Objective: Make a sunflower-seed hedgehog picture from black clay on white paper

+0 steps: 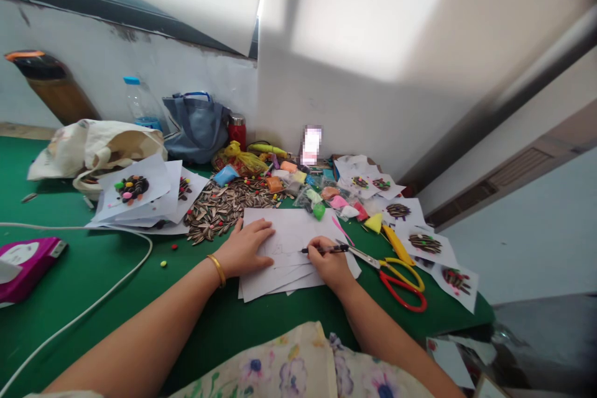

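Note:
Several sheets of white paper [298,224] lie stacked in front of me, the top one bearing faint pencil-thin lines. My left hand [245,249] rests flat on its left side with fingers spread, a gold bangle [217,270] at the wrist. In my right hand [329,264] a black pen [333,249] is pinched, its tip at the drawn lines on the sheet. Just right of that hand lie scissors [403,283] with one yellow and one red handle, and a yellow craft knife [397,245]. A heap of sunflower seeds [228,202] spreads beyond my left hand.
Bags of coloured clay [339,201] lie behind the paper. Seed-decorated sheets stand at left [153,193] and right [426,244]. A cloth bag [100,143], blue bag [198,127], bottle [140,106] and phone [311,144] line the wall. A white cable [112,291] crosses the green table [196,317].

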`<move>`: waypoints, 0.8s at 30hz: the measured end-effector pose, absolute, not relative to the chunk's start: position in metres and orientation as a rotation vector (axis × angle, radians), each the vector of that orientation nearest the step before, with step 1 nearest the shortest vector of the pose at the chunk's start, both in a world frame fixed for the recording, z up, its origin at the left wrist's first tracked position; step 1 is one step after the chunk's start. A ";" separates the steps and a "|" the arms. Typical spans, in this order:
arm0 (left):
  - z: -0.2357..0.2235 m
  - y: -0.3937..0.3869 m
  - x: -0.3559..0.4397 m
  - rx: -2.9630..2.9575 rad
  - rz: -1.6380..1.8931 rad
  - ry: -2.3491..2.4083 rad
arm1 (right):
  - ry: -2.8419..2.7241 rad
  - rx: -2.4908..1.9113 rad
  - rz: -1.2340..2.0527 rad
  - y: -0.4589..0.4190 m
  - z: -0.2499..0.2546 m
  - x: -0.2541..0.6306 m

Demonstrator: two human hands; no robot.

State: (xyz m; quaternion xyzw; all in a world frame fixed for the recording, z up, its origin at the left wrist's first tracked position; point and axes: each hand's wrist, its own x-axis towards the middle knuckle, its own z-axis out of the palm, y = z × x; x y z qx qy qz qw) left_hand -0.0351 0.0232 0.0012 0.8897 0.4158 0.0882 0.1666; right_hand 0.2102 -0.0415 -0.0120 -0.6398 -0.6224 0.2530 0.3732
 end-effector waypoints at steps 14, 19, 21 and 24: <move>0.002 0.023 -0.035 2.528 0.234 1.190 | -1.617 -1.642 0.636 -0.042 -0.009 0.209; 0.003 0.022 -0.035 2.532 0.239 1.185 | -1.610 -1.642 0.645 -0.042 -0.010 0.209; 0.003 0.022 -0.035 2.531 0.241 1.185 | -1.604 -1.638 0.647 -0.042 -0.011 0.209; 0.003 0.023 -0.036 2.534 0.249 1.182 | -1.602 -1.642 0.631 -0.041 -0.012 0.209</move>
